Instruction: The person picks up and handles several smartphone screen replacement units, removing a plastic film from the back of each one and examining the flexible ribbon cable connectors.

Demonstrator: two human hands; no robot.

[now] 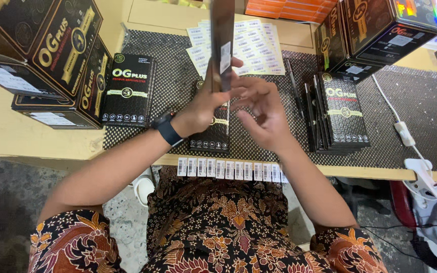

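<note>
My left hand, with a dark watch on the wrist, holds a flat black box upright on its edge above the mat. A small white barcode sticker sits on the box's narrow side. My right hand is beside it, fingers spread, its fingertips close to the sticker. Under my hands lies another flat black box on the mat.
A black grid mat covers the wooden table. One flat black box lies left, a stack of them right. Sticker sheets lie at the back, a sticker strip along the front edge. Large cartons stand left and right.
</note>
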